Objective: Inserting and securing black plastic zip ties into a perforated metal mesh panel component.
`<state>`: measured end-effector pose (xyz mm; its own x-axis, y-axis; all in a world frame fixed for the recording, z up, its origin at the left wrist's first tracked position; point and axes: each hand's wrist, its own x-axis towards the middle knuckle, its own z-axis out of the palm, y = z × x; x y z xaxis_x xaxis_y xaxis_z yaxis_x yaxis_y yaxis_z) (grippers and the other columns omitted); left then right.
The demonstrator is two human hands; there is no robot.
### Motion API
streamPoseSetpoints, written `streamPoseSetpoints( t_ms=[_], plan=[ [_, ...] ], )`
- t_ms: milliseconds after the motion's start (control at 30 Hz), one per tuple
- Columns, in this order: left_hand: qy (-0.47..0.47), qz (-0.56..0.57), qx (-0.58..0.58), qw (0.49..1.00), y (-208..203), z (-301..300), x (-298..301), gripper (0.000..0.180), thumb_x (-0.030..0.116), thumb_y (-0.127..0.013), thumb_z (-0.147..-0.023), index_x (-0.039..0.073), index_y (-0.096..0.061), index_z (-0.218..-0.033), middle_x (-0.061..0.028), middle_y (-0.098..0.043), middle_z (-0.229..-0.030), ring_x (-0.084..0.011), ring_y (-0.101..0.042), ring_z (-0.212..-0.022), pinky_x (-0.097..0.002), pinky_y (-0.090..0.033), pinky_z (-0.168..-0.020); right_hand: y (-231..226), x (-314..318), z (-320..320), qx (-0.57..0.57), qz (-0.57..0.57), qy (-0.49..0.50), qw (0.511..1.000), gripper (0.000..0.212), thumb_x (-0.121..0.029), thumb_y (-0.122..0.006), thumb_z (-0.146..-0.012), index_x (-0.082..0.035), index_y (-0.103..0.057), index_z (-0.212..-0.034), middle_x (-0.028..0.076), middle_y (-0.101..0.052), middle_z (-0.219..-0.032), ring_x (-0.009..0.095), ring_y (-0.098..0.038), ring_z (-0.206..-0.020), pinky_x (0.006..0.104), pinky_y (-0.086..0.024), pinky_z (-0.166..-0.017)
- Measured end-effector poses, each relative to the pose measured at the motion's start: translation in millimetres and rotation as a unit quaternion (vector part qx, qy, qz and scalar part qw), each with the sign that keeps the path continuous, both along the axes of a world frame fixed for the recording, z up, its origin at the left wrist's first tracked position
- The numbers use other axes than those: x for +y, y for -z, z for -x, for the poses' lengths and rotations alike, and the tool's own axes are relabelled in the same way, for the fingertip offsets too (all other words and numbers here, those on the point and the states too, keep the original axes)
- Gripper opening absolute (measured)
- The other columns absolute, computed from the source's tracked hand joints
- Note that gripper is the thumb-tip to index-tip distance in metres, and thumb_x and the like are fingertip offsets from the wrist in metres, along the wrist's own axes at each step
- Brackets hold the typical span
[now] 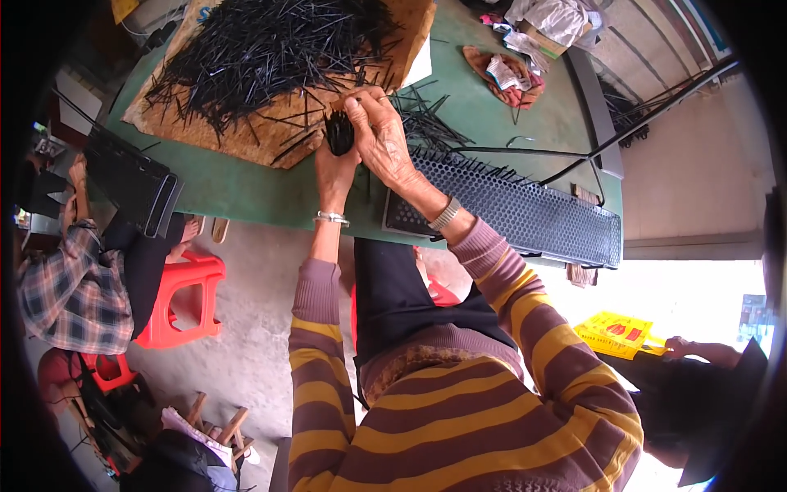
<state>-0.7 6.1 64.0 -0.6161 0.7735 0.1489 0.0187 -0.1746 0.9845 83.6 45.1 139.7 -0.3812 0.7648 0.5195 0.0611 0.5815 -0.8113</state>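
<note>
A bundle of thin black sticks (338, 135) stands gripped in my left hand (334, 176), its ends pointing up. My right hand (382, 146) is right beside it, thumb and fingers pinched together over the bundle's edge; what lies between those fingertips is too small to make out. Just beyond both hands a large heap of the same black sticks (270, 57) covers a brown sheet (283, 152). Under my right forearm lies a long black panel with many round holes (541, 217), sticks standing along its far edge. More loose sticks (426, 121) are scattered behind it.
The green table (238, 193) carries a reddish cloth with crumpled paper (512, 80) at the far right. A black metal rod (656, 111) crosses above the panel. To the left, a person in a plaid shirt (74, 287) sits by a red stool (184, 299). Another person holds a yellow packet (615, 334) at right.
</note>
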Motion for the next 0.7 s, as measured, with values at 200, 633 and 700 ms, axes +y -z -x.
streamPoseSetpoints(
  t_ms=[200, 633, 700],
  plan=[
    [0.103, 0.015, -0.038, 0.994, -10, 11, 27, 0.016, 0.014, -0.072, -0.085, 0.002, -0.061, -0.083, -0.0014, -0.059, -0.063, -0.0093, -0.055, -0.051, -0.0256, -0.043, -0.047, -6, 36, 5, 0.083, 0.070, -0.019, 0.994, 0.029, -0.025, -0.049, -0.105, -0.003, -0.065, -0.097, -0.002, -0.058, -0.084, 0.008, -0.050, -0.078, 0.0251, -0.043, -0.073],
    [0.208, -0.106, -0.479, 0.847, -18, 26, 29, 0.022, 0.020, -0.062, -0.092, -0.001, -0.060, -0.101, -0.0158, -0.068, -0.101, -0.0278, -0.068, -0.094, -0.0449, -0.056, -0.084, -29, 61, 1, -0.141, 0.272, -0.099, 0.947, 0.037, -0.035, -0.053, -0.101, -0.004, -0.072, -0.109, 0.002, -0.060, -0.066, 0.008, -0.056, -0.059, 0.0266, -0.048, -0.054],
    [0.208, -0.105, -0.482, 0.844, -8, 33, 22, 0.021, 0.019, -0.063, -0.092, 0.000, -0.061, -0.099, -0.0149, -0.068, -0.098, -0.0263, -0.068, -0.089, -0.0433, -0.057, -0.081, -15, 56, 11, -0.151, 0.245, -0.101, 0.952, 0.043, -0.039, -0.052, -0.102, -0.002, -0.070, -0.109, 0.003, -0.057, -0.063, 0.009, -0.052, -0.049, 0.0260, -0.046, -0.046]
  ],
)
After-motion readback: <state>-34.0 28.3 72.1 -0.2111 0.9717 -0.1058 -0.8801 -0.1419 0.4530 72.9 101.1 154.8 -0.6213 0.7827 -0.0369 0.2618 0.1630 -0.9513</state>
